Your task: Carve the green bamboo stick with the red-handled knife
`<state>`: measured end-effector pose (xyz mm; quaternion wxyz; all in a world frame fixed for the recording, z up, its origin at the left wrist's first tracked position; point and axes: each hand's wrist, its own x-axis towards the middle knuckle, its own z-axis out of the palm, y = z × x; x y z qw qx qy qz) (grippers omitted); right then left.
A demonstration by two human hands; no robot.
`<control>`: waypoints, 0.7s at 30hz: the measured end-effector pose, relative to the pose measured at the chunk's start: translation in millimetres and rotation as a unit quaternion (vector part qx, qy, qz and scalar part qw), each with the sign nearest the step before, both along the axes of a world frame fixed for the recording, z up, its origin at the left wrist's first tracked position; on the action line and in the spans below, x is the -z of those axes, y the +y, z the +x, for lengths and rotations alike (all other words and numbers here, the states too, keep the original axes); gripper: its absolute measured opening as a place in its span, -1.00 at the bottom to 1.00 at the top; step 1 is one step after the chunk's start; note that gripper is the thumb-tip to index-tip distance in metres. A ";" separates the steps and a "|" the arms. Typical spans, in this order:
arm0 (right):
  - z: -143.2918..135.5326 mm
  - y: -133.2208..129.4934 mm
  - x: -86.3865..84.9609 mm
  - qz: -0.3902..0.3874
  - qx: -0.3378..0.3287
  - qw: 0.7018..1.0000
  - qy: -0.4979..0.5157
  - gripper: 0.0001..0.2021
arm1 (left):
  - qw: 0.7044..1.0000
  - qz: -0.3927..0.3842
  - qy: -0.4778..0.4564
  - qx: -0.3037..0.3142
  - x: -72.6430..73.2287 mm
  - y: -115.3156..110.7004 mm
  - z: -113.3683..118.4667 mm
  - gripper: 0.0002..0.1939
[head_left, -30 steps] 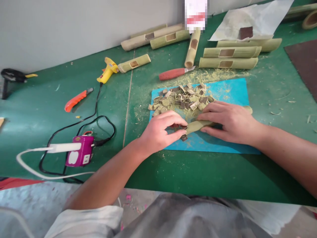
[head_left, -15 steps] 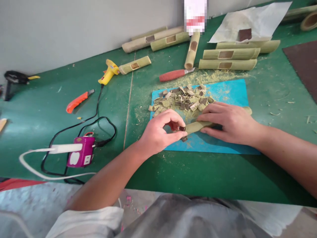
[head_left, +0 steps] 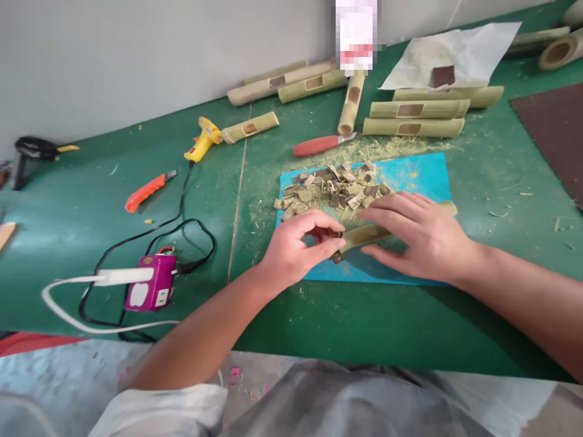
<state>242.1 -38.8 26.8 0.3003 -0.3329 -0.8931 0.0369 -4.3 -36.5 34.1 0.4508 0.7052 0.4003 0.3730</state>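
Clamps the left hand (head_left: 294, 250)'s grip on the left end of the bamboo piece (head_left: 365, 235), over the blue sheet (head_left: 421, 172). Holds the right hand (head_left: 426, 235)'s grip spread apart above its right part.

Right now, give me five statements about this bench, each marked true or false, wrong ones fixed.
1. The left hand has its fingertips at the left end of a bamboo tube. True.
2. The right hand is balled into a fist. False: its thumb and fingers are spread apart over the bamboo tube.
3. Loose chips are heaped on the blue mat. True.
4. The orange utility knife lies on the blue mat. False: it lies on the green tabletop, left of the mat.
5. The yellow glue gun lies left of the red-handled knife. True.
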 end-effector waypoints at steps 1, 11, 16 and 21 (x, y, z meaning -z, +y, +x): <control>-2.3 -3.6 -2.1 0.029 -0.002 1.000 0.010 -0.60 | 1.000 -0.018 -0.008 -0.003 -0.9 -1.2 1.1 -0.86; -14.7 -21.6 -15.6 0.105 -0.029 0.994 0.031 -0.86 | 0.983 -0.167 -0.075 0.013 -14.0 -17.5 12.3 -0.77; -11.5 -19.4 -15.0 0.096 -0.038 0.993 0.058 -0.95 | 0.989 -0.123 -0.084 0.015 -13.0 -19.1 11.0 -0.79; -11.6 -16.7 -13.9 0.025 -0.018 0.992 0.121 -0.97 | 0.997 0.043 -0.059 0.027 -7.5 -23.1 8.7 -0.89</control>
